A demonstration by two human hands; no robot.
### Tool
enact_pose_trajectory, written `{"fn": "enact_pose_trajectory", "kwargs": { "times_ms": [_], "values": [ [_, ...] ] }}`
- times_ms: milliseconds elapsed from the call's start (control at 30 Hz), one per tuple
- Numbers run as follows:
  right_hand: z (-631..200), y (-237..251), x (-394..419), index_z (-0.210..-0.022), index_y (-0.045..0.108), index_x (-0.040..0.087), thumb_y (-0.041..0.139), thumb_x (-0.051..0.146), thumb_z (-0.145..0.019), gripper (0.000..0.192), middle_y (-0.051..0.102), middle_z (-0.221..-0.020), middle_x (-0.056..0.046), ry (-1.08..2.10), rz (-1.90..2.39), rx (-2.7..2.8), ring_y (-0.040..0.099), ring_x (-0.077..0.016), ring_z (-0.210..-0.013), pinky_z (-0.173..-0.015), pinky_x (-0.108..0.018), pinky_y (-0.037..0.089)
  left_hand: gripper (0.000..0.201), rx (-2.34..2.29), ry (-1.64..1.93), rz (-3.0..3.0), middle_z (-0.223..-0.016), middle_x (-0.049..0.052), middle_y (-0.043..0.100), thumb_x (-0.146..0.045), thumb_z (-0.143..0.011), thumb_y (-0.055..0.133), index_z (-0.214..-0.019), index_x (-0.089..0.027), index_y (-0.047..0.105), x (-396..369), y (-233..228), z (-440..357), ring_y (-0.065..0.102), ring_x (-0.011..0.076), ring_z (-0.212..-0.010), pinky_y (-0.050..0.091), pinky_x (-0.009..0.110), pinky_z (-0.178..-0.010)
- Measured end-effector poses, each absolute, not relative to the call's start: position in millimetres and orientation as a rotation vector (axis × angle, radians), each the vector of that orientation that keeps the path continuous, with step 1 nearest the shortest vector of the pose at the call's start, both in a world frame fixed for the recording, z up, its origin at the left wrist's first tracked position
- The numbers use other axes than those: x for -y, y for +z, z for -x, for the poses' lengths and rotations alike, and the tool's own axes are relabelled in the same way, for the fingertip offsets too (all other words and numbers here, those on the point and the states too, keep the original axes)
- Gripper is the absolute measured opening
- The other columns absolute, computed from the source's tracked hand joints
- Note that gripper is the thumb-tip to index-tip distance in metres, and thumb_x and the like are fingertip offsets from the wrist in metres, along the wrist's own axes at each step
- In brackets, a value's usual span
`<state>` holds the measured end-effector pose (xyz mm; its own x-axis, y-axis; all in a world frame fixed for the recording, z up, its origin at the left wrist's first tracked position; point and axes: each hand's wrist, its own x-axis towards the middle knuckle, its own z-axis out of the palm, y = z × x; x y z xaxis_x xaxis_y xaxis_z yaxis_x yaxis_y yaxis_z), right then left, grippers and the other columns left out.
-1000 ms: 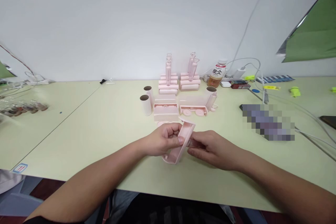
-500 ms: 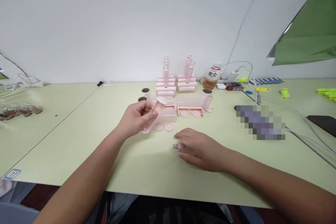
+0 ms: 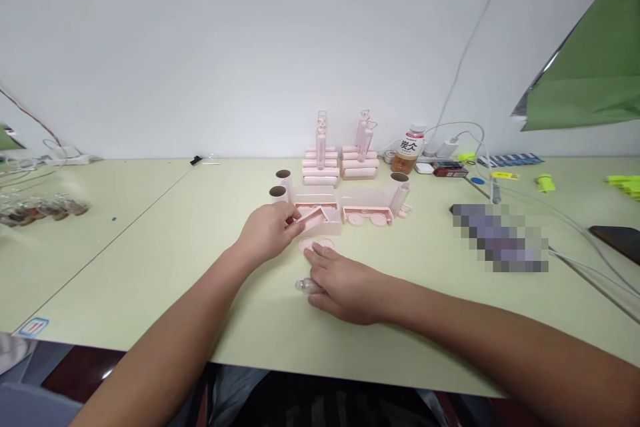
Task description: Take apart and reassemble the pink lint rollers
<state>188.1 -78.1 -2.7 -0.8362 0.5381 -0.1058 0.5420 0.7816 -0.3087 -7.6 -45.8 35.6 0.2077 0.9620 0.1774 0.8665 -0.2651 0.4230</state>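
My left hand (image 3: 267,232) holds a pink plastic cover piece (image 3: 313,217) and rests it on the stack of pink covers (image 3: 316,201) in the middle of the pale green table (image 3: 175,247). My right hand (image 3: 345,283) lies low on the table, fingers over a small clear part (image 3: 304,286), with its fingertips touching two round pink discs (image 3: 316,245). Two cardboard roll cores (image 3: 279,195) stand just left of the stack.
Behind stand stacked pink lint rollers with handles (image 3: 340,157), another pink cover with discs (image 3: 367,207), a roll (image 3: 400,192), a drink bottle (image 3: 406,149), cables and a charger (image 3: 450,143). A dark phone (image 3: 617,240) lies right. A green sheet (image 3: 590,73) hangs at upper right.
My left hand carried the pink cover from near my body forward onto the stack. My right hand let go of it, dropped to the table and slid toward the discs with the clear part.
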Motion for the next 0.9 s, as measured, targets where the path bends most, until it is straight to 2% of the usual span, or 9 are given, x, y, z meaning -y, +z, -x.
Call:
{"fn": "enact_pose_trajectory", "kwargs": {
  "times_ms": [100, 267, 500, 667, 900],
  "values": [
    [-190, -5, 97, -0.111, 0.067, -0.003, 0.048, 0.037, -0.095, 0.047, 0.035, -0.149, -0.032, -0.462, -0.789, -3.006, 0.026, -0.0429, -0.143, -0.115, -0.056, 0.026, 0.025, -1.754, 0.452, -2.376, -0.071, 0.002, 0.066, -0.038, -0.087, 0.052, -0.076, -0.02, 0.064, 43, 26, 3, 0.059, 0.0165, -0.063, 0.035, 0.027, -0.054],
    [-192, -8, 125, -0.118, 0.064, -0.005, 0.043, 0.039, -0.097, 0.053, 0.04, -0.145, -0.033, -0.392, -0.639, -3.031, 0.025, -0.041, -0.143, -0.118, -0.054, 0.022, 0.02, -1.607, 0.229, -2.62, -0.08, 0.004, 0.068, -0.028, -0.086, 0.051, -0.074, -0.02, 0.064, 41, 8, -11, 0.06, 0.0183, -0.069, 0.033, 0.028, -0.054],
    [-191, -10, 114, -0.115, 0.066, -0.005, 0.044, 0.039, -0.096, 0.052, 0.045, -0.142, -0.033, -0.353, -0.622, -3.072, 0.033, -0.0406, -0.14, -0.118, -0.054, 0.022, 0.018, -1.387, 0.193, -2.697, -0.082, 0.003, 0.067, -0.029, -0.087, 0.052, -0.078, -0.02, 0.065, 41, 7, -12, 0.06, 0.0174, -0.071, 0.036, 0.028, -0.057],
    [-192, -12, 101, -0.111, 0.067, -0.006, 0.048, 0.038, -0.094, 0.051, 0.038, -0.146, -0.035, -0.362, -0.7, -3.103, 0.025, -0.0435, -0.143, -0.115, -0.055, 0.026, 0.027, -1.278, 0.198, -2.7, -0.08, 0.003, 0.065, -0.037, -0.092, 0.05, -0.079, -0.019, 0.066, 38, 11, -5, 0.06, 0.0177, -0.075, 0.039, 0.028, -0.061],
    [-193, -5, 78, -0.121, 0.062, -0.005, 0.05, 0.039, -0.094, 0.053, 0.028, -0.152, -0.031, -0.495, -0.795, -2.981, 0.018, -0.0399, -0.146, -0.118, -0.051, 0.024, 0.02, -1.198, 0.282, -2.781, -0.086, 0.006, 0.067, -0.019, -0.091, 0.049, -0.091, -0.02, 0.069, 33, 12, 3, 0.061, 0.0201, -0.087, 0.044, 0.03, -0.073]
  ]
}}
